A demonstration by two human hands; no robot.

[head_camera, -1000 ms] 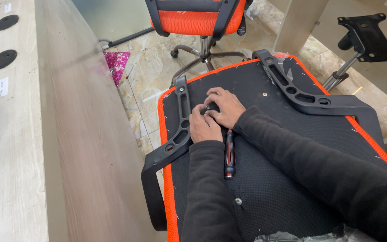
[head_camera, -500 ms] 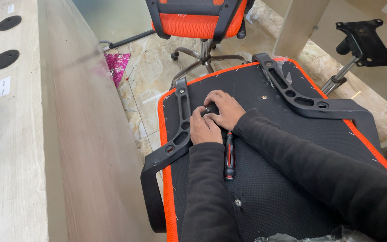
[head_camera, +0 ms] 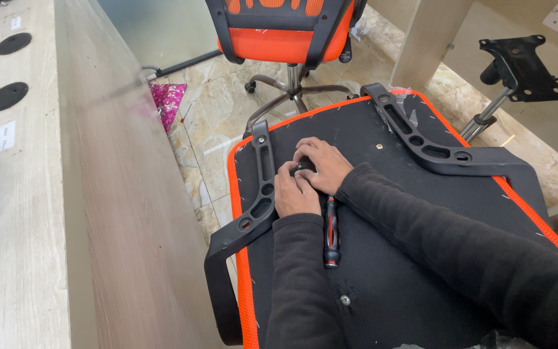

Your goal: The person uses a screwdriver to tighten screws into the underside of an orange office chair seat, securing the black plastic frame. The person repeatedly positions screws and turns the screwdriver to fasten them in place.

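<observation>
Both hands are pressing together over a small dark fitting [head_camera: 303,166] on the black underside of the orange-edged chair seat [head_camera: 421,213], close to its left edge. Left hand [head_camera: 296,194] is curling over it; right hand [head_camera: 321,163] is cupping it from beyond, so I cannot tell the grip. Beside it, the black plastic armrest bracket [head_camera: 263,187] is running along that edge. A red-and-black screwdriver [head_camera: 331,231] is lying unheld just behind the left wrist, pointing towards the hands.

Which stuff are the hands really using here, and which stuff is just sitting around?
In use:
left hand and right hand, together on a small dark part
upturned chair seat
left armrest
screwdriver, lying beside the left hand

Just lying about:
orange chair
pink wrapper
black bracket
</observation>
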